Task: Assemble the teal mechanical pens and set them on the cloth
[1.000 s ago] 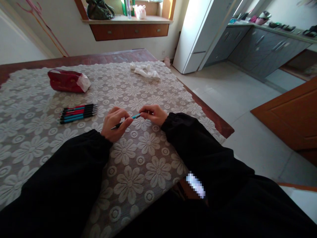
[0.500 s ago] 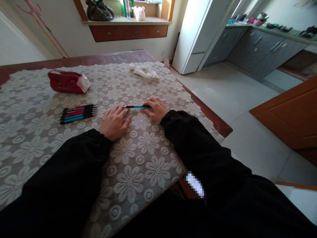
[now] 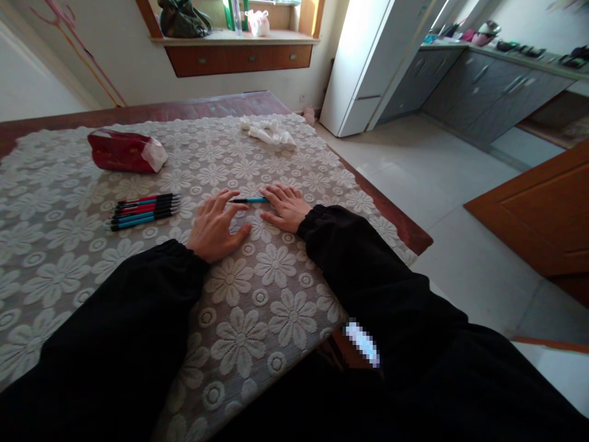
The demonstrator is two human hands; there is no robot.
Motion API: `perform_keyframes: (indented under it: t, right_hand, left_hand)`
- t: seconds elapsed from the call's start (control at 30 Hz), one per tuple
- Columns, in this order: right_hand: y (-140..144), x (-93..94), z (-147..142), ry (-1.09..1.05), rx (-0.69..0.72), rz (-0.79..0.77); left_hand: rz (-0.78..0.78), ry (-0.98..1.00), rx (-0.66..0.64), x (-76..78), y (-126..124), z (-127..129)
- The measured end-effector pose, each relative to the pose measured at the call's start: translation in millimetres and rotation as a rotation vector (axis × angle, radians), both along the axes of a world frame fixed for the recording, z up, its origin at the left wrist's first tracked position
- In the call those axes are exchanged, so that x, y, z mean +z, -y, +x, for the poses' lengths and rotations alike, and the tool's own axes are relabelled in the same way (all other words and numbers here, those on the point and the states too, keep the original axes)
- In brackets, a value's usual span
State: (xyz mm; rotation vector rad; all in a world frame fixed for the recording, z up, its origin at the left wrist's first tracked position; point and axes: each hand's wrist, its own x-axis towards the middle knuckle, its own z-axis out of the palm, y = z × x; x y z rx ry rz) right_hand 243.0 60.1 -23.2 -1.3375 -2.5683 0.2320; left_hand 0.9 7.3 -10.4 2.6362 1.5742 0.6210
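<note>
A blue pen with black ends (image 3: pixel 253 200) lies crosswise on the flowered lace tablecloth (image 3: pixel 242 339), between my hands. My left hand (image 3: pixel 217 226) is open at the pen's left end, its fingers spread and slightly bent, the thumb apart. Over the right end of the pen rests my right hand (image 3: pixel 286 207), its fingers stretched out flat and hiding that end. To the left of my left hand several red and blue pens (image 3: pixel 145 211) lie side by side in a neat row.
A dark red pencil case (image 3: pixel 120 151) sits at the back left of the table. Crumpled white plastic (image 3: pixel 271 134) lies near the far edge. The table's bare wooden edge (image 3: pixel 405 230) runs along the right, with an orange-brown door (image 3: pixel 543 215) beyond it.
My left hand has lifted and spread its fingers, moving slightly right. My right hand has flattened from gripping the pen's end and now covers more of the pen.
</note>
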Motion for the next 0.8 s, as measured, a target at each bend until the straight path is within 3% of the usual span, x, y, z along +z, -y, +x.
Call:
perform_keyframes:
  t: [0.17, 0.33, 0.63, 0.8]
  right_hand:
    - [-1.1, -5.4, -1.3, 0.017, 0.009, -0.022]
    - [-3.0, -7.3, -2.1, 0.026, 0.01, -0.013]
    - [0.0, -4.9, -3.6, 0.048, -0.001, -0.034]
    - [1.0, -1.5, -2.4, 0.025, 0.005, -0.025]
  left_hand:
    - [-0.174, -0.164, 0.011, -4.3, 0.0, 1.1]
    - [-0.212, -0.257, 0.028, -2.2, 0.6, 2.2]
    - [-0.175, -0.158, -0.021, -8.6, -1.8, -2.2]
    - [-0.165, -0.041, -0.038, -3.2, -3.2, -2.0]
